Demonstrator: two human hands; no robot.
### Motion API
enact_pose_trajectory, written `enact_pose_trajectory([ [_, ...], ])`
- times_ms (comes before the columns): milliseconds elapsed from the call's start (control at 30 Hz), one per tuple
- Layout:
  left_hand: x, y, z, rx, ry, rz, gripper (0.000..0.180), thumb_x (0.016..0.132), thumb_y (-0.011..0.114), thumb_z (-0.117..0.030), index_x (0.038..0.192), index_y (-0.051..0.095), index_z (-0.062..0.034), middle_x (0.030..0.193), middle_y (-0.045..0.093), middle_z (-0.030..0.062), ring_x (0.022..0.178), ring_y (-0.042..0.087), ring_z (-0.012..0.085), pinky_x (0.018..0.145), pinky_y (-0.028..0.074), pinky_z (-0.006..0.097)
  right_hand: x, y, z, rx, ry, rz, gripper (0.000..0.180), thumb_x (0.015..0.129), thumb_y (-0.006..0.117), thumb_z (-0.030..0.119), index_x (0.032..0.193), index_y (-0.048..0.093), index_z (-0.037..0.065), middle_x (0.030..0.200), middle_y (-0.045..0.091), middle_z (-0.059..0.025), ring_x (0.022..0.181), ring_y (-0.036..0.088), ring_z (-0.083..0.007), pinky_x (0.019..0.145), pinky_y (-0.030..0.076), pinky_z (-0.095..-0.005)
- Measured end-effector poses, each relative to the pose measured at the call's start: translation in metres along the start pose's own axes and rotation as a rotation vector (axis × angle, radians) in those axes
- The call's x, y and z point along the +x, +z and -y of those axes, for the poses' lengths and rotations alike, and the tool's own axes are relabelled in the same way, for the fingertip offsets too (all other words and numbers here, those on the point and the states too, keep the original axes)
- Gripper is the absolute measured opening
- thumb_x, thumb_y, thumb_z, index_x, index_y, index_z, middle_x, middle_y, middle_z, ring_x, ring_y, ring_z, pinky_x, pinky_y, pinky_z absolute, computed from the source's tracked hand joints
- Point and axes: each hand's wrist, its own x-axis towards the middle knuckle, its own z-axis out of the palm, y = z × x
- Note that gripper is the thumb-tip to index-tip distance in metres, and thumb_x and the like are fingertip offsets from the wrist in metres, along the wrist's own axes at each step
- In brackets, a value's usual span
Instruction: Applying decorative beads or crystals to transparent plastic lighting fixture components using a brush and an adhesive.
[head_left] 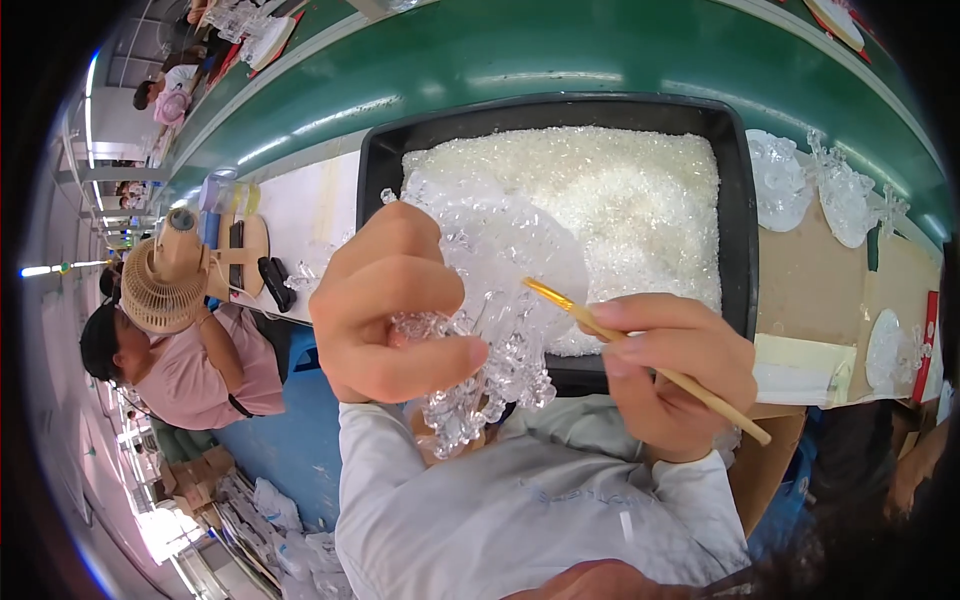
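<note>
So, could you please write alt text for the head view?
The left hand holds a clear ornament while the right hand points a brush toward it, at a black tray of white flakes. A fan is at left.

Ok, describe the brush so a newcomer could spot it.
Find the big black tray of whitish granules. Over its near side, the wearer's right hand holds the brush. Unlike the clear knobbly piece in the left hand, it is a slim pale stick with a golden tip.

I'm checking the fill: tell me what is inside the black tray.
Clear, glittering granules lie in the black tray. The left hand and the clear ornament it holds block much of its near left; what lies there, or beneath the surface, cannot be seen.
</note>
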Motion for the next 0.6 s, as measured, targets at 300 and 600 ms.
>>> enact_pose_trajectory([
  [300,0.003,0.0,0.013,-0.03,0.154,0.039,0.026,0.068,0.069,-0.015,0.093,0.067,-0.0105,0.075,0.056,0.0075,0.057,0.044,0.0186,0.051,0.036,0.034,0.004,0.005,-0.006,-0.079,-0.022,0.002,0.017,0.078,0.067,-0.009,0.092,0.063,0.001,0.094,0.07,-0.0242,0.08,0.072,-0.0285,0.073,0.059,-0.0332],
  [600,0.011,0.013,0.026,0.046,0.171,0.022,0.014,0.079,0.061,-0.014,0.092,0.063,-0.0106,0.079,0.05,0.004,0.066,0.052,0.0249,0.058,0.04,0.037,-0.021,0.003,-0.003,-0.131,-0.11,-0.22,0.012,0.092,0.061,0.008,0.096,0.064,-0.003,0.098,0.068,-0.0266,0.087,0.069,-0.0337,0.078,0.058,-0.0425],
])
